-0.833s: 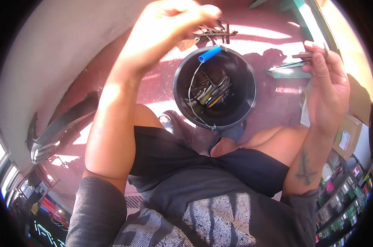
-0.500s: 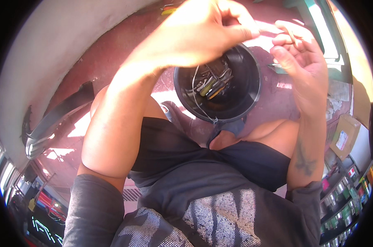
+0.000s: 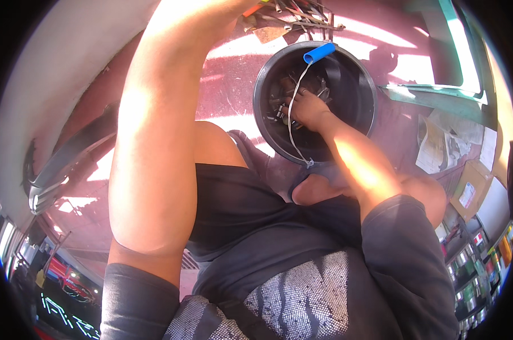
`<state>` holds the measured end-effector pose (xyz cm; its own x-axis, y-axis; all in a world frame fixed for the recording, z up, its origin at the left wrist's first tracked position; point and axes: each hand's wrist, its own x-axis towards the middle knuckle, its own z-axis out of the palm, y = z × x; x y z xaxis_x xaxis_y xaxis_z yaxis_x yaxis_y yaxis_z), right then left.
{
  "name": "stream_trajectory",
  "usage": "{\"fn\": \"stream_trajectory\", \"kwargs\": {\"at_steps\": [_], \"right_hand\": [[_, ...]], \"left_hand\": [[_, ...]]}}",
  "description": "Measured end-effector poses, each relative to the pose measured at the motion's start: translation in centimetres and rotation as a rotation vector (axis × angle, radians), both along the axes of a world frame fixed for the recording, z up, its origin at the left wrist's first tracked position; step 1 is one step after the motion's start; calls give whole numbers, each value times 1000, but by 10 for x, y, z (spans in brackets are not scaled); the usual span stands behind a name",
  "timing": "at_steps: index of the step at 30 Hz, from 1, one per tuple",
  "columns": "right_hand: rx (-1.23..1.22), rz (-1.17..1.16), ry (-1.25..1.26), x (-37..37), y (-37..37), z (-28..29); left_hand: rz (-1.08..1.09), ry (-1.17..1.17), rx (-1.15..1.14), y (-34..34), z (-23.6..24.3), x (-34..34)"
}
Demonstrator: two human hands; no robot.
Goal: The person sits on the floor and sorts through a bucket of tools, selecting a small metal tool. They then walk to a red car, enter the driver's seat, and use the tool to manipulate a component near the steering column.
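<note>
The right hand [image 3: 306, 107] reaches down into a black bucket [image 3: 361, 122], its fingers curled among the small metal parts [image 3: 280, 101] lying on the bucket's bottom; whether that grip has closed on any one piece cannot be told, since the knuckles hide the fingertips. The left hand is raised to the upper edge of the view and mostly cut off there, but its grip is closed around a bundle of thin metal pieces [image 3: 302, 17] that fans out just above the bucket's far rim.

A thin wire bail [image 3: 291, 122] with a blue plastic grip tube [image 3: 319, 52] arcs over the bucket's mouth, crossing just beside the right hand's wrist and partly in front of the parts. The left forearm [image 3: 154, 141] stands between the camera and the reddish floor [image 3: 228, 85] to the left of the bucket.

To the right of the bucket lie crumpled papers [image 3: 438, 141] and a small cardboard box [image 3: 469, 190], well apart from both hands.
</note>
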<state>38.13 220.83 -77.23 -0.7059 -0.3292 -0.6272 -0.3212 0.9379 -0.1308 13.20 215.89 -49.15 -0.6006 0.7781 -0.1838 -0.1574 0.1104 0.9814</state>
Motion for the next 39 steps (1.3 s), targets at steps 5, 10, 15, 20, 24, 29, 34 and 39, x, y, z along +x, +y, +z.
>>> {"fn": "stream_trajectory", "kwargs": {"at_steps": [5,10,15,20,24,29,34,39], "right_hand": [[-67,-74,140,11,6,-51],[-297,-508,331,-10,19,59],[-606,-908,470,-2,63,145],[-795,-1119,477,18,86,195],[-1036,-1504,313,25,97,202],[-982,-1499,322,26,110,182],[-921,-1366,264,15,115,179],[-1052,-1453,240,21,117,173]], "left_hand": [[-131,112,77,-12,7,-10],[-17,122,-185,-8,24,-3],[57,101,-156,-8,23,-6],[1,48,30,-10,9,-10],[-30,225,-44,-10,10,-9],[91,90,-71,3,-1,3],[51,215,-138,-10,4,-6],[137,251,-248,3,-5,3]]}}
